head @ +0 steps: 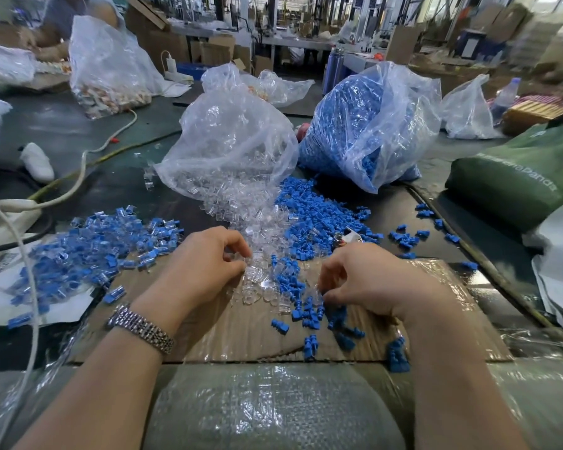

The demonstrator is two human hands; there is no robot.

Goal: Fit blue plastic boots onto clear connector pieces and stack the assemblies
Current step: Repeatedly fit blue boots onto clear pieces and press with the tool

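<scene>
We've got our left hand (208,264) pinching at the clear connectors (257,280), right hand (364,280) picking among blue boots (309,315); whether either actually grips one, can't tell. Loose parts could easily scatter off the cardboard (241,336).

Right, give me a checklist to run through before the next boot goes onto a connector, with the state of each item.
1. Clear connectors within reach: ok, the loose clear connectors spill from the clear bag to the left hand.
2. Left hand holding a connector: cannot tell, its fingertips are curled among clear pieces.
3. Blue boots within reach: ok, loose blue boots lie around the right hand.
4. Right hand holding a boot: cannot tell, its fingers are curled down at the boots.
5. Stack area available: ok, the finished pile sits beside the left hand.
</scene>
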